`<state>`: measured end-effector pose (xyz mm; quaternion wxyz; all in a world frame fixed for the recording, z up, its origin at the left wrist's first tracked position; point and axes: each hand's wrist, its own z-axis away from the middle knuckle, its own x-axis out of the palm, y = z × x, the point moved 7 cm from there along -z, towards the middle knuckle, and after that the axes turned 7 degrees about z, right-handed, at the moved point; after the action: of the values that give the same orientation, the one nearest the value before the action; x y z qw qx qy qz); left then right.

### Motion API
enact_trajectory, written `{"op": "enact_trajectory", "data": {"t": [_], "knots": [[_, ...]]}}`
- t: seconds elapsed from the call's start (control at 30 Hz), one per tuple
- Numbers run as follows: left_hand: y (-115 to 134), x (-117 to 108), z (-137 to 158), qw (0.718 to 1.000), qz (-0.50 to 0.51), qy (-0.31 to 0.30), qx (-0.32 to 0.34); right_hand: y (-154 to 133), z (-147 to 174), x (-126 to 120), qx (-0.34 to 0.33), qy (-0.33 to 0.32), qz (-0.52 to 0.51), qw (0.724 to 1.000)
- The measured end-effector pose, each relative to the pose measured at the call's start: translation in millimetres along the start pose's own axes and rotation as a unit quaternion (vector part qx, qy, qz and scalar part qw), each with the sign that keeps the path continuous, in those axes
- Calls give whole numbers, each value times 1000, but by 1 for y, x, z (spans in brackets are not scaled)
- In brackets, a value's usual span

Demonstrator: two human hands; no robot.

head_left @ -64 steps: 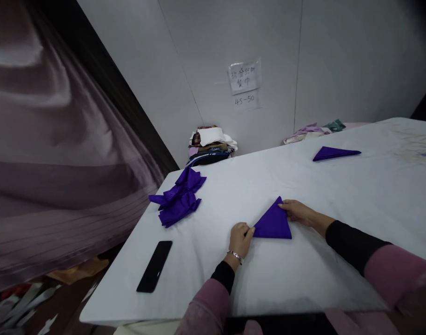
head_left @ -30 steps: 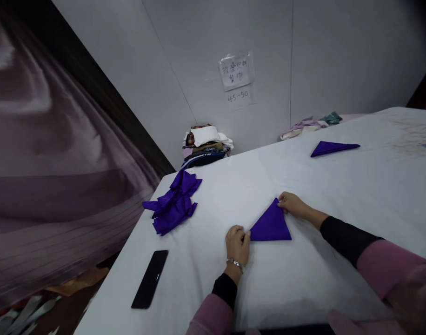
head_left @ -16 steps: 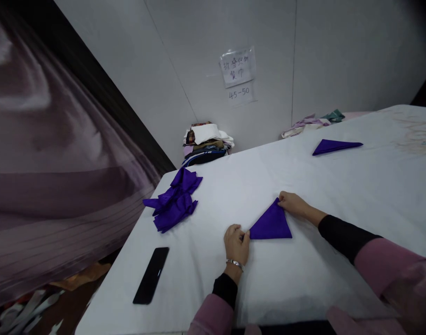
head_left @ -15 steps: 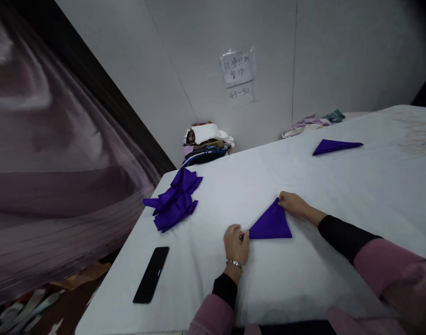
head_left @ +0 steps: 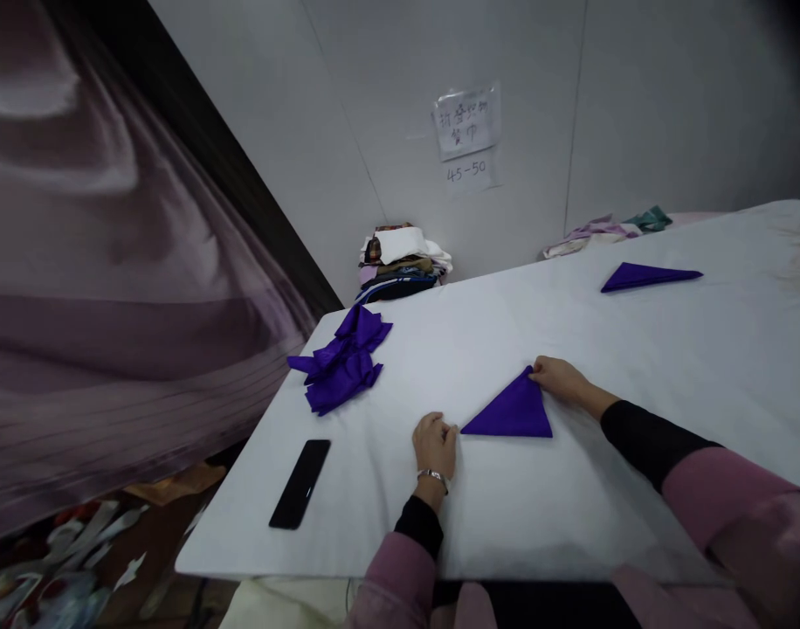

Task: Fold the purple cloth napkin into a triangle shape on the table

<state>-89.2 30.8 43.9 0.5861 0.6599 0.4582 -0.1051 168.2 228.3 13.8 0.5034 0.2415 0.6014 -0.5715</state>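
Observation:
A purple cloth napkin (head_left: 514, 410), folded into a triangle, lies on the white-covered table in front of me. My right hand (head_left: 560, 381) pinches its upper corner between thumb and fingers. Just off the napkin's left tip, my left hand (head_left: 435, 446) rests with fingers curled in and holds nothing; a small gap separates it from the cloth. A second purple napkin (head_left: 649, 277), folded into a long, narrow triangle, lies farther back on the right. Crumpled purple napkins (head_left: 344, 362) sit in a loose heap at the left.
A black phone (head_left: 300, 485) lies near the table's (head_left: 400, 524) left front. Folded clothes (head_left: 403, 265) are stacked beyond the back edge, with more cloth (head_left: 600, 234) farther right. A draped curtain (head_left: 144, 288) hangs at the left. Paper signs (head_left: 466, 127) are on the wall.
My left hand has let go of the napkin's left tip and moved slightly left. My right hand keeps its pinch on the upper corner. The whole view has shifted somewhat.

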Motion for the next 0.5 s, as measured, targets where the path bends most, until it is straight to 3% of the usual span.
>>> {"op": "enact_trajectory", "data": {"t": [0.1,0.17,0.33,0.4,0.5], "knots": [[10,-15,3,999,9,47,10,4,-3,1,2,-10,-9,1000],[36,-12,12,997,3,40,63,5,-5,2,-6,-22,-21,1000],[115,53,51,962,-37,-175,206,1,-8,7,-26,-74,-57,995],[128,73,59,952,-53,-210,216,1,-8,9,-23,-93,-68,993],[124,89,59,947,-66,-241,202,3,-3,9,-11,-106,-79,991]]}}
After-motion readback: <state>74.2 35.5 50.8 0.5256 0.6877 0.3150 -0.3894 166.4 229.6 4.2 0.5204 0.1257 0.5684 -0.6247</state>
